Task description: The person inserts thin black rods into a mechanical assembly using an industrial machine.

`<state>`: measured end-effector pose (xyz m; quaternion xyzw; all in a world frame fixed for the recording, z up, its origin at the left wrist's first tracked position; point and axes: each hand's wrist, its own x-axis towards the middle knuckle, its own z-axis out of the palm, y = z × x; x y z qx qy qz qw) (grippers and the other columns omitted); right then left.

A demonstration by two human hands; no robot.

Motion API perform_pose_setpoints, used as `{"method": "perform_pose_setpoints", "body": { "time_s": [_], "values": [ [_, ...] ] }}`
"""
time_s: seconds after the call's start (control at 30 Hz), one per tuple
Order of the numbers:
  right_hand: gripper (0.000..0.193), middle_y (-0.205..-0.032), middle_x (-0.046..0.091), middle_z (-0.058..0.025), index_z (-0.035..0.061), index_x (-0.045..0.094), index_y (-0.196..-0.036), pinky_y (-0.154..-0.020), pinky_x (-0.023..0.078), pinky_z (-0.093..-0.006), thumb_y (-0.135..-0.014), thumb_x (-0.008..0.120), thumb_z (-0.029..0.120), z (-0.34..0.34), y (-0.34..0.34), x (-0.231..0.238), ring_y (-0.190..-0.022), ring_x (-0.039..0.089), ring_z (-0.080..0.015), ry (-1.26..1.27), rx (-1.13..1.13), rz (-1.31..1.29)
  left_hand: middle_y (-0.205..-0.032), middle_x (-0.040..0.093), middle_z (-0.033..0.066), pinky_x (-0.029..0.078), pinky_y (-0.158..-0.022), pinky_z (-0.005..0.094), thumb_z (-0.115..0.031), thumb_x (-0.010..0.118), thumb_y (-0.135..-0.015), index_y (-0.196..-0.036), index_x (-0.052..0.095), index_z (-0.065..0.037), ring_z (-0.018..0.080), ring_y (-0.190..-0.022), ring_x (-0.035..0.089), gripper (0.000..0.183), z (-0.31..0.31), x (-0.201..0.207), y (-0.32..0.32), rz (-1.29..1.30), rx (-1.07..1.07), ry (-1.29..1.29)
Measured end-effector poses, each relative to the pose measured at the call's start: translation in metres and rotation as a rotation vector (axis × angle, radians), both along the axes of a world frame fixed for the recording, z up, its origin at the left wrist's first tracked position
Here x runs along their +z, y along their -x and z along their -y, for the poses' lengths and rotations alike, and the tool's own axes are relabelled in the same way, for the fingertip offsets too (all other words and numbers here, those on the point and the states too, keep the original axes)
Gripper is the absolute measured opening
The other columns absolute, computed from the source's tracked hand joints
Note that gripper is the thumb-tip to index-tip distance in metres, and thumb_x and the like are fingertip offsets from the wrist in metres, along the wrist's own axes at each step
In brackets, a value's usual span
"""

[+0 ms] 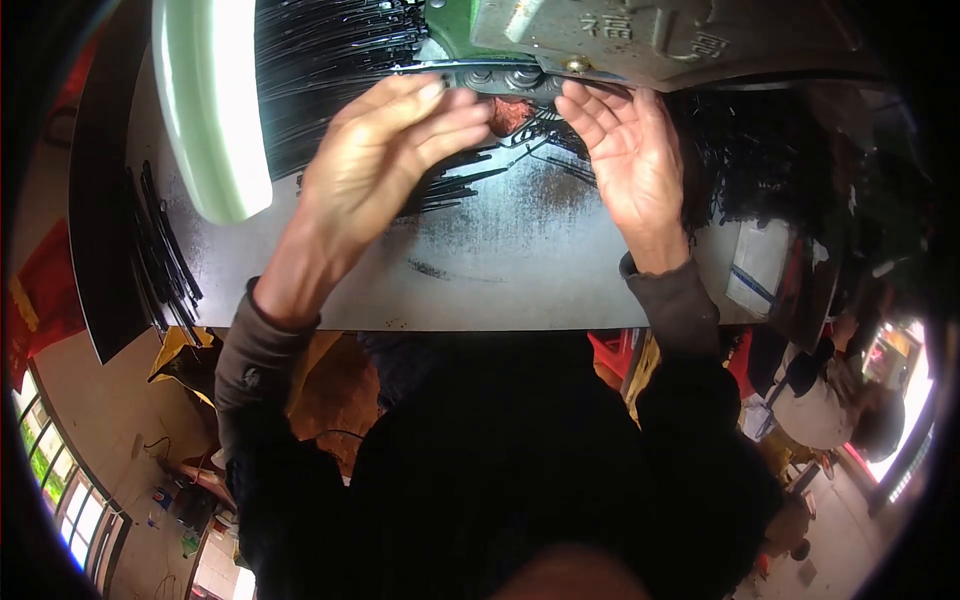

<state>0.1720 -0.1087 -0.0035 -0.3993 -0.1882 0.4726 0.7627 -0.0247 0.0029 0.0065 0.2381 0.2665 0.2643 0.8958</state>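
My left hand (385, 145) reaches up to the front edge of a machine with its fingers stretched out and apart from the thumb. Facing it from the other side, my right hand (630, 155) has its palm turned up and its fingers loosely extended. I see nothing held in either hand. Between the fingertips lies a reddish, rough-looking wad (512, 114), just below the dark bolted bar (500, 80) of the machine. Thin black strips (455, 188) lie loose beneath my left hand. More black strips (340, 65) form a dense pile behind it.
A grey metal cover (670, 45) with raised characters overhangs at the back right. A lit white tube lamp (215, 130) stands at the left. Black strips (160, 250) lie at the left of the metal tabletop (480, 270); another dark heap (750, 160) sits right. A person (815, 405) is at the right.
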Motion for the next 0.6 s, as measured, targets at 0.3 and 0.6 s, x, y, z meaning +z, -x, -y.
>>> {"method": "perform_pose_setpoints", "body": {
  "time_s": [0.3, 0.6],
  "values": [
    [0.037, -0.098, 0.061, -0.0213, -0.0045, 0.051, -0.106, -0.085, 0.053, -0.0462, -0.099, 0.04, 0.031, -0.006, 0.004, -0.001, -0.094, 0.063, -0.0342, -0.028, -0.02, 0.102, -0.101, 0.059, 0.0267, 0.053, -0.088, 0.043, -0.012, 0.047, -0.094, -0.102, 0.05, 0.007, 0.036, -0.095, 0.062, 0.02, 0.004, -0.003, -0.026, -0.011, 0.22, -0.035],
    [0.034, -0.102, 0.059, -0.0232, -0.0045, 0.048, -0.108, -0.089, 0.051, -0.0472, -0.1, 0.036, 0.026, -0.005, 0.004, -0.004, -0.098, 0.061, -0.0357, -0.031, -0.014, 0.105, -0.095, 0.06, 0.0256, 0.056, -0.081, 0.0415, -0.011, 0.046, -0.095, -0.099, 0.049, 0.008, 0.0348, -0.088, 0.064, 0.02, 0.009, 0.003, -0.035, -0.037, 0.293, -0.053]
  ]
}}
